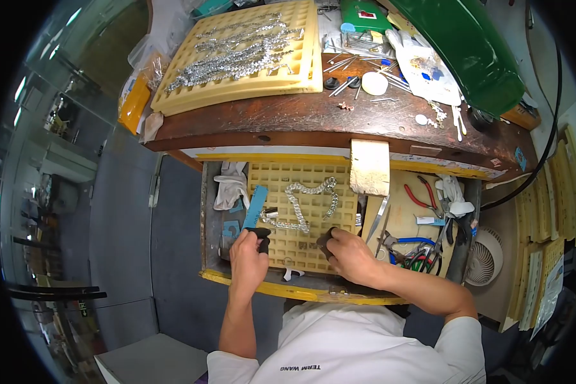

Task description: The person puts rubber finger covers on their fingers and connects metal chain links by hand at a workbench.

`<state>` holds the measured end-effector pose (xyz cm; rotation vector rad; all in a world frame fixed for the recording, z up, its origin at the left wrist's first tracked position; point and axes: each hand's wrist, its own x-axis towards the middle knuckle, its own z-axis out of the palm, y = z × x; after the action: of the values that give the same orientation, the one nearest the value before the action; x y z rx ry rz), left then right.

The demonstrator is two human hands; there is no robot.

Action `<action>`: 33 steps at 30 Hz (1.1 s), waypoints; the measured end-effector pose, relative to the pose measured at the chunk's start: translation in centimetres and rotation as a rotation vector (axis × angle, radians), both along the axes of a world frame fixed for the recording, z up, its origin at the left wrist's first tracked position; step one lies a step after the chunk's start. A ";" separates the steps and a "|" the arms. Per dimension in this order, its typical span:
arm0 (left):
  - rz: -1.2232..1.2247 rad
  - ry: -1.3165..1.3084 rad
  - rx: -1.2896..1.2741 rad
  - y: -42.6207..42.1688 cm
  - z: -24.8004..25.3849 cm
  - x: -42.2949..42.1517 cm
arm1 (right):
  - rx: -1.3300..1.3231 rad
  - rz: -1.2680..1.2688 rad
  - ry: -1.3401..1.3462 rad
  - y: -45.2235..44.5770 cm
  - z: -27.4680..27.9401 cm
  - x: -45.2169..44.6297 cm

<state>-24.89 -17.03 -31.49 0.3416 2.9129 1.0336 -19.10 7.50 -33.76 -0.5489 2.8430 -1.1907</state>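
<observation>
A silver chain (296, 205) lies in a bent loop on the yellow gridded tray (288, 253) in the pulled-out drawer. My left hand (247, 261) is at the tray's left edge, with black covers on the fingertips and the fingers curled together. Just above it a blue strip with markings (256, 206) reaches down to the fingertips; whether they grip it is unclear. Over the tray's right part is my right hand (352, 257), closed, its black-covered fingertips pressed together. Anything pinched there is too small or hidden. Neither hand touches the chain visibly.
A wooden block (369, 168) juts from the bench edge over the drawer. Pliers (421, 195) and tweezers (377, 217) lie at the drawer's right. Above, another yellow tray (237, 89) bears several silver chains. A green lamp (473, 57) overhangs the bench's right.
</observation>
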 end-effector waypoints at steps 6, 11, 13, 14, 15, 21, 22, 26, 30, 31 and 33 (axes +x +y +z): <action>-0.034 0.008 -0.089 -0.9 -1.5 -0.4 | 0.001 -0.002 -0.100 0.2 1.0 -0.2; -0.038 0.036 -0.133 -0.5 -1.6 -1.0 | -0.005 -0.003 -0.104 0.3 1.0 -0.2; -0.059 0.061 -0.153 -0.4 -1.7 -1.2 | -0.009 -0.004 -0.110 0.3 1.0 -0.2; -0.078 0.084 -0.172 -0.3 -1.8 -1.2 | -0.012 -0.003 -0.117 0.4 1.0 -0.2; -0.077 0.077 -0.174 -0.2 -1.7 -1.2 | -0.015 -0.001 -0.123 0.4 1.0 -0.2; -0.157 0.069 -0.194 0.0 -1.0 -1.8 | -0.019 -0.015 -0.133 0.3 1.0 -0.3; -0.157 0.067 -0.196 -0.1 -1.0 -1.9 | -0.019 -0.014 -0.120 0.4 1.0 -0.2; -0.163 0.028 -0.161 -0.4 -1.0 -1.8 | -0.032 -0.015 -0.106 0.5 0.8 -0.2; -0.133 0.004 -0.054 -0.9 -0.2 -0.5 | -0.134 -0.076 -0.158 1.0 2.3 -0.7; -0.128 -0.016 -0.016 -0.5 0.4 -0.1 | -0.172 -0.106 -0.176 1.3 2.4 -0.9; -0.114 -0.022 0.066 0.5 1.0 0.8 | -0.203 -0.154 -0.152 2.2 2.3 -1.2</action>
<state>-24.09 -16.50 -30.54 0.4894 2.8076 1.1108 -20.27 9.71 -31.42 -0.2334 2.6957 -1.4872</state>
